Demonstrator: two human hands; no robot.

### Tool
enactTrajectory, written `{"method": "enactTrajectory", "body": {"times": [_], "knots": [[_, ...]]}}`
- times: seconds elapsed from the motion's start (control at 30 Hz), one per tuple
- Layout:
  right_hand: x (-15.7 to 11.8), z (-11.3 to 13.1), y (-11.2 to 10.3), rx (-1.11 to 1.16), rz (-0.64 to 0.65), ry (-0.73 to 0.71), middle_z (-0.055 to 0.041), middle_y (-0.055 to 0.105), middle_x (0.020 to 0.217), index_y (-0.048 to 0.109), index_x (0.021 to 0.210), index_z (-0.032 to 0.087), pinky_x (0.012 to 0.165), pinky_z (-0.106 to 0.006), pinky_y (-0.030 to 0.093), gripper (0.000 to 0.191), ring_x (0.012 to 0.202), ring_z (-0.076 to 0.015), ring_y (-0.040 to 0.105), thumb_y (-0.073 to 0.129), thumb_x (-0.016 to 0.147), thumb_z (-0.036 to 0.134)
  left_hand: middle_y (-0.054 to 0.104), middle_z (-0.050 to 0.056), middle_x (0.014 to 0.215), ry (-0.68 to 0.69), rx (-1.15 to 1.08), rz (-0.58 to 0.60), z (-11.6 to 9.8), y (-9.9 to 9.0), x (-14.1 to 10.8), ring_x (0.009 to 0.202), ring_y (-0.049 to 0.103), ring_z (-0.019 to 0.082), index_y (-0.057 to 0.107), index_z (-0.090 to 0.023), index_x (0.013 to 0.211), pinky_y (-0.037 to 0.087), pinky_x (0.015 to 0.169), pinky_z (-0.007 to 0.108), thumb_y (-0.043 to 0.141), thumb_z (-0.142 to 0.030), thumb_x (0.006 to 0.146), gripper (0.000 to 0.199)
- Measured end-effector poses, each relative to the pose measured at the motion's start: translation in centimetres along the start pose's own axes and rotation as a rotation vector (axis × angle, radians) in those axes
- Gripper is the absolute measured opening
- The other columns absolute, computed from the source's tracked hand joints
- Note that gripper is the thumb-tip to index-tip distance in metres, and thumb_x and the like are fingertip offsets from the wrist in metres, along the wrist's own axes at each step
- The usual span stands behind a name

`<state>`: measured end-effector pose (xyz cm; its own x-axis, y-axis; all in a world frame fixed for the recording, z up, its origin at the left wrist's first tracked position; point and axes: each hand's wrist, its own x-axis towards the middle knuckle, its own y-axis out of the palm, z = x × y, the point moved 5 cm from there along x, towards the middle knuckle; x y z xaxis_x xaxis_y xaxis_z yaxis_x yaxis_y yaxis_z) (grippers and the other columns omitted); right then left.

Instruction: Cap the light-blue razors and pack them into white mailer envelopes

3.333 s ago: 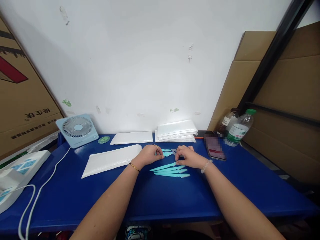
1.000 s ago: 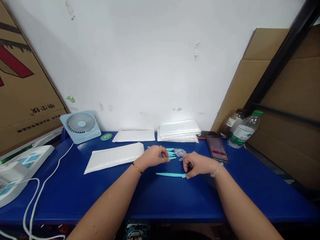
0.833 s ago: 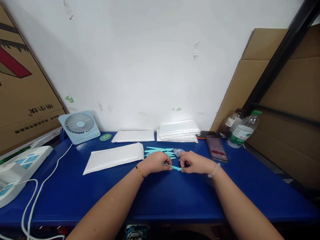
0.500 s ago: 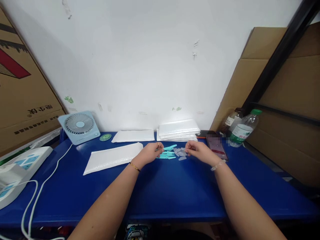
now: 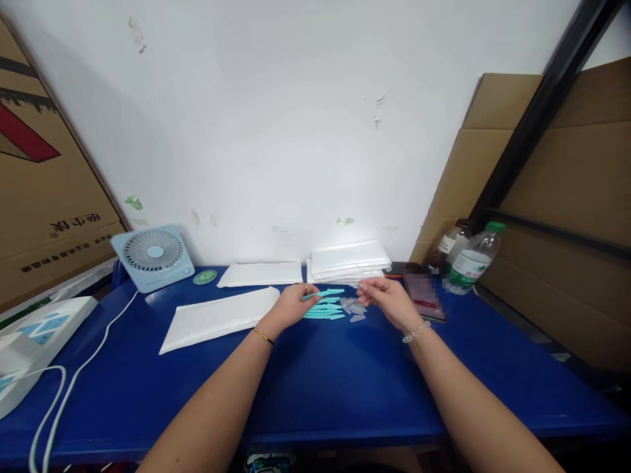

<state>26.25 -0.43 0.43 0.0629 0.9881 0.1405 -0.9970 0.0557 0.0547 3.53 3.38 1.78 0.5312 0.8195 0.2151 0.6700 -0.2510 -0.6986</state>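
Note:
My left hand [image 5: 292,305] is closed on a turquoise eyebrow razor [image 5: 331,292], its blade end pointing right. Under it, several more turquoise razors [image 5: 325,309] lie side by side on the blue table [image 5: 345,381]. To their right is a loose pile of small translucent blade caps [image 5: 353,306]. Just above the pile, my right hand [image 5: 387,299] pinches thumb and fingers together, with what looks like one clear cap at the tips, facing the razor.
White padded mailers lie behind, one flat [image 5: 261,274] and a stack [image 5: 350,257]; another mailer [image 5: 217,320] is left of my hand. A small blue fan [image 5: 155,256] and power strip [image 5: 46,335] occupy the left. A phone [image 5: 424,295] and bottles [image 5: 470,263] stand right.
My right hand has lifted slightly off the cap pile, fingertips now pinched. The razor in my left hand is raised clear of the others. The view has shifted slightly.

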Motion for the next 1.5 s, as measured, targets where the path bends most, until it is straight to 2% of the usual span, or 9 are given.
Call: {"method": "enactTrajectory", "body": {"times": [0.17, 0.4, 0.53, 0.67, 0.77, 0.87, 1.03, 1.27, 1.5], "knots": [[-0.1, -0.1, 0.5, -0.024, 0.009, -0.046, -0.0015, 0.064, 0.063, 0.065, 0.080, 0.015, 0.045, -0.022, 0.042, 0.034, 0.051, -0.0110, 0.058, 0.073, 0.069, 0.047, 0.067, 0.001, 0.083, 0.013, 0.004, -0.002, 0.0, 0.2, 0.0, 0.075, 0.057, 0.016, 0.066, -0.017, 0.089, 0.041, 0.068, 0.026, 0.048, -0.045, 0.083, 0.034], [-0.7, 0.0, 2.2, -0.076, 0.070, -0.032, -0.0013, 0.064, 0.063, 0.065, 0.078, 0.015, 0.048, -0.022, 0.044, 0.035, 0.051, -0.0101, 0.057, 0.071, 0.070, 0.048, 0.066, 0.001, 0.082, 0.007, 0.013, 0.005, -0.4, 0.4, -0.1, 0.075, 0.057, 0.016, 0.066, -0.018, 0.089, 0.041, 0.067, 0.025, 0.048, -0.043, 0.083, 0.031], [-1.1, 0.2, 3.2, -0.153, 0.164, -0.006, -0.0018, 0.064, 0.065, 0.065, 0.079, 0.014, 0.050, -0.023, 0.045, 0.036, 0.051, -0.0103, 0.056, 0.069, 0.072, 0.049, 0.066, 0.002, 0.083, 0.030, 0.039, 0.060, -1.1, 0.9, -0.4, 0.075, 0.057, 0.016, 0.068, -0.018, 0.089, 0.040, 0.066, 0.024, 0.048, -0.042, 0.083, 0.031], [-1.3, 0.6, 2.7, -0.419, 0.267, -0.008, -0.0028, 0.063, 0.065, 0.067, 0.080, 0.014, 0.048, -0.022, 0.041, 0.036, 0.050, -0.0095, 0.052, 0.060, 0.079, 0.049, 0.064, 0.001, 0.072, -0.013, 0.044, 0.266, -1.6, 2.1, -1.2, 0.064, 0.055, 0.014, 0.068, -0.017, 0.086, 0.037, 0.058, 0.024, 0.049, -0.043, 0.082, 0.033], [-1.3, 1.3, 1.5, -0.686, 0.277, -0.145, -0.0025, 0.062, 0.068, 0.070, 0.082, 0.016, 0.052, -0.023, 0.039, 0.028, 0.056, -0.0106, 0.051, 0.061, 0.079, 0.042, 0.063, 0.000, 0.068, -0.016, 0.112, 0.402, -1.9, 3.0, -1.9, 0.060, 0.054, 0.013, 0.069, -0.019, 0.088, 0.035, 0.054, 0.023, 0.056, -0.042, 0.077, 0.028], [-1.4, 1.1, 1.2, -0.921, 0.328, -0.248, -0.0022, 0.062, 0.075, 0.070, 0.080, 0.018, 0.058, -0.024, 0.040, 0.015, 0.064, -0.0128, 0.054, 0.069, 0.071, 0.030, 0.064, 0.000, 0.077, -0.006, 0.286, 0.335, -1.9, 2.9, -1.8, 0.067, 0.056, 0.015, 0.069, -0.022, 0.089, 0.035, 0.055, 0.023, 0.062, -0.038, 0.073, 0.024], [-1.3, 0.0, 1.9, -1.054, 0.389, -0.216, -0.0019, 0.062, 0.078, 0.068, 0.075, 0.020, 0.061, -0.024, 0.041, 0.005, 0.068, -0.0143, 0.057, 0.064, 0.073, 0.019, 0.065, 0.005, 0.092, 0.006, 0.512, 0.159, -1.4, 2.0, -1.1, 0.086, 0.058, 0.020, 0.070, -0.023, 0.089, 0.040, 0.068, 0.026, 0.059, -0.026, 0.076, 0.017], [-1.0, -0.5, 2.8, -1.005, 0.318, -0.252, -0.0019, 0.063, 0.082, 0.071, 0.076, 0.022, 0.064, -0.024, 0.042, 0.008, 0.071, -0.0144, 0.059, 0.063, 0.076, 0.020, 0.066, 0.004, 0.085, 0.032, 0.479, 0.145, -0.7, 2.1, -0.7, 0.083, 0.058, 0.020, 0.070, -0.023, 0.083, 0.041, 0.068, 0.026, 0.058, -0.023, 0.077, 0.013], [-1.2, -0.2, 3.4, -0.982, 0.358, -0.289, -0.0016, 0.069, 0.083, 0.074, 0.078, 0.023, 0.067, -0.025, 0.044, 0.018, 0.072, -0.0145, 0.062, 0.059, 0.078, 0.014, 0.068, 0.004, 0.082, 0.047, 0.441, 0.155, -0.8, 2.3, -0.5, 0.081, 0.058, 0.020, 0.069, -0.022, 0.077, 0.038, 0.065, 0.026, 0.059, -0.024, 0.077, 0.011]]}}
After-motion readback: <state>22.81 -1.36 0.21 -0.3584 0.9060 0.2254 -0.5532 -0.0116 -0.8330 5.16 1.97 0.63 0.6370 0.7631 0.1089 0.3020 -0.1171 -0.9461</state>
